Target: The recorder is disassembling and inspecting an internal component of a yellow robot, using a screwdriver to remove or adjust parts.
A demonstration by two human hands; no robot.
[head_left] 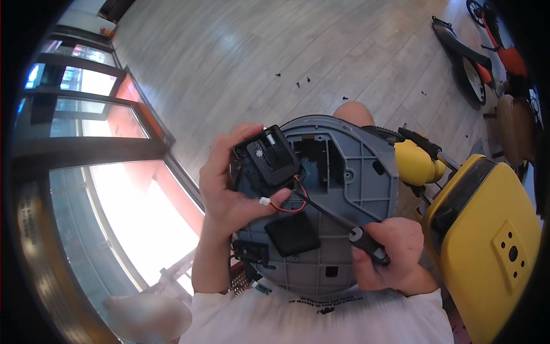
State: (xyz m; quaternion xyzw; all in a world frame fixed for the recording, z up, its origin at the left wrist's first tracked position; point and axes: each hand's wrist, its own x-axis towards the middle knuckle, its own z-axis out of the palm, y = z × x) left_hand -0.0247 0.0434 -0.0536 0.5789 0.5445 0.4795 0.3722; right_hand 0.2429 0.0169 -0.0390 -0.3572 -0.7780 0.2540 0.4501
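Note:
My left hand (pixel 229 183) holds a small black box-shaped module (pixel 266 157) with a white gear, lifted off a round grey plastic base (pixel 358 172) that rests on my lap. Red and black wires (pixel 297 198) with a white plug (pixel 264 201) hang from the module by my thumb. My right hand (pixel 389 252) grips the black handle of a screwdriver (pixel 344 223), its shaft pointing up-left toward the module. A black square cover (pixel 292 234) lies on the base between my hands.
A yellow toy ride-on vehicle (pixel 481 229) stands at my right. Small black screws (pixel 302 82) lie scattered on the wooden floor. A scooter-like toy with orange parts (pixel 478 63) sits at the far right. Glass doors (pixel 86 132) run along the left.

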